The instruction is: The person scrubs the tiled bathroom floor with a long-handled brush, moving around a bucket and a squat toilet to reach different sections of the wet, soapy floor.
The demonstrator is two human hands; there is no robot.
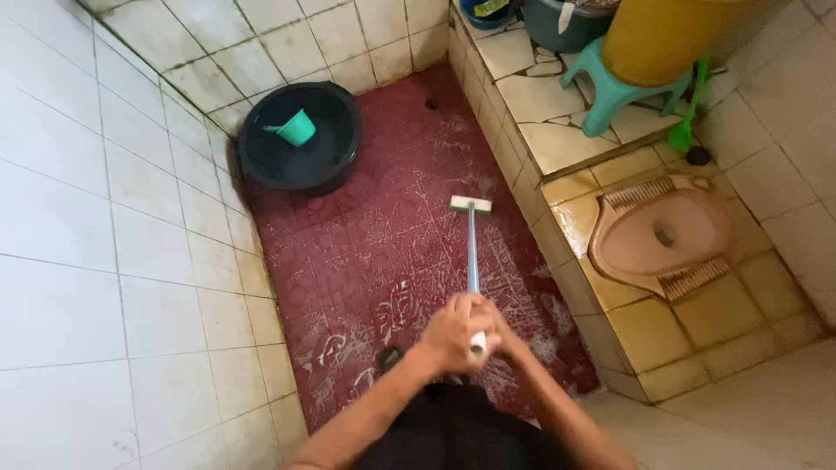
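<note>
While the long-handled scrub brush stands out in front with its pale head flat on the red floor tiles, both hands are stacked close together at the near end of the handle: the left hand wraps over the top and the right hand is tucked just beside and under it, both clamped firmly on the handle. The brush head sits near the middle of the red floor, well apart from the black basin in the far corner, where a small green dipper rests inside. White soapy streaks cover the red tiles all around the brush and back towards the person's feet, so this reads as mid-scrub, with the suds laid down and the brush being worked over them. The far strip by the drain hole looks less lathered, so the next stroke seems to call for a push forward with steady downward pressure, head kept flat. To the right, up a tiled step, sits the squat toilet pan, and beyond it a turquoise plastic stool under a yellow container, with a green toilet brush leaning beside. White wall tiles close the left side.
</note>
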